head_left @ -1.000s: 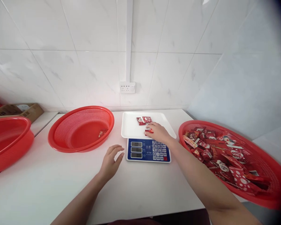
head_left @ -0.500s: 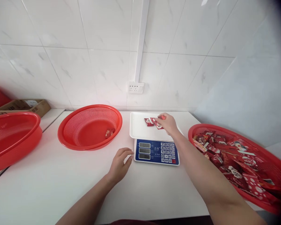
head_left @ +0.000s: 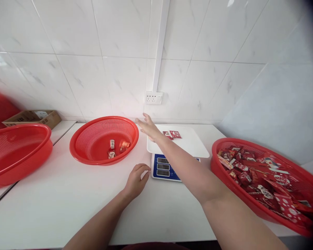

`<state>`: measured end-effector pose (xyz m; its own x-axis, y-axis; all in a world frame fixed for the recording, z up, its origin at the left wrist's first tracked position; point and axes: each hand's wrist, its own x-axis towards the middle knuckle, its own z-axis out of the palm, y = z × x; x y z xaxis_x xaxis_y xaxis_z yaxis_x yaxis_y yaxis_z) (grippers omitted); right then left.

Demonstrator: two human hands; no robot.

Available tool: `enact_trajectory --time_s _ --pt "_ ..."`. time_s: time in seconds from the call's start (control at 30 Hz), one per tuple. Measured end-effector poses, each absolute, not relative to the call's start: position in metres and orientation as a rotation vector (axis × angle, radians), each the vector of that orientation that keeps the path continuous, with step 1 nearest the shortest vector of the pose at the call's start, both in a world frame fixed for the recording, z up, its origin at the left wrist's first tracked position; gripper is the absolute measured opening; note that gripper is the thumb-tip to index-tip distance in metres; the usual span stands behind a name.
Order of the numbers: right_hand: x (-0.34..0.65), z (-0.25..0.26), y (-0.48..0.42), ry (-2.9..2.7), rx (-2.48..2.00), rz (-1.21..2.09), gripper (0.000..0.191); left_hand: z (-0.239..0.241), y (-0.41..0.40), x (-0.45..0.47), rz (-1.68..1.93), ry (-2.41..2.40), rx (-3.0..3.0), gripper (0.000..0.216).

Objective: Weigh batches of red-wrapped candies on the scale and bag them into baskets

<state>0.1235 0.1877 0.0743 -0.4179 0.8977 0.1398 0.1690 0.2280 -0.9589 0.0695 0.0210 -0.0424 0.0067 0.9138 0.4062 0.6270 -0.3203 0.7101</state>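
My right hand is open with its fingers spread, between the round red basket and the white tray of the scale. Nothing shows in it. Inside that basket are several small red packets, some smeared by motion. Two more red packets lie on the scale's tray, one partly over the other. My left hand rests on the table at the scale's left edge, fingers loosely curved, thumb apart, holding nothing. The blue scale panel is partly hidden by my right forearm.
On the right a red basket holds many red packets, close to my right arm. Another red basket stands at the left, with a cardboard box behind it. A tiled wall with a socket bounds the white table.
My right hand has moved left from the scale's tray toward the round basket and opened. More packets now show in that basket. My left hand has stayed beside the scale.
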Motion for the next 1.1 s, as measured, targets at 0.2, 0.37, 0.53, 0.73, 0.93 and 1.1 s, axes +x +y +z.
enact_trajectory --time_s 0.2,0.37,0.53,0.73,0.93,1.1 --pt "0.21 0.047 0.226 -2.106 -1.505 0.43 0.067 -0.04 0.018 0.072 1.198 1.569 1.962 0.017" --pt "0.248 0.02 0.226 -2.338 -1.61 0.355 0.046 -0.041 0.017 0.072 1.188 1.554 1.993 0.017" --pt "0.252 0.021 0.217 -2.222 -1.571 0.366 0.024 -0.04 0.017 0.071 1.165 1.558 1.998 0.016" --pt "0.221 0.048 0.217 -1.946 -1.519 0.678 0.023 -0.041 0.017 0.071 1.13 1.544 2.009 0.017" --pt "0.136 0.09 0.188 -1.803 -1.09 1.258 0.067 -0.044 0.02 0.068 1.105 1.569 1.998 0.017" --pt "0.148 0.096 0.171 -1.987 -0.859 1.228 0.082 -0.046 0.024 0.063 1.103 1.609 1.978 0.017"
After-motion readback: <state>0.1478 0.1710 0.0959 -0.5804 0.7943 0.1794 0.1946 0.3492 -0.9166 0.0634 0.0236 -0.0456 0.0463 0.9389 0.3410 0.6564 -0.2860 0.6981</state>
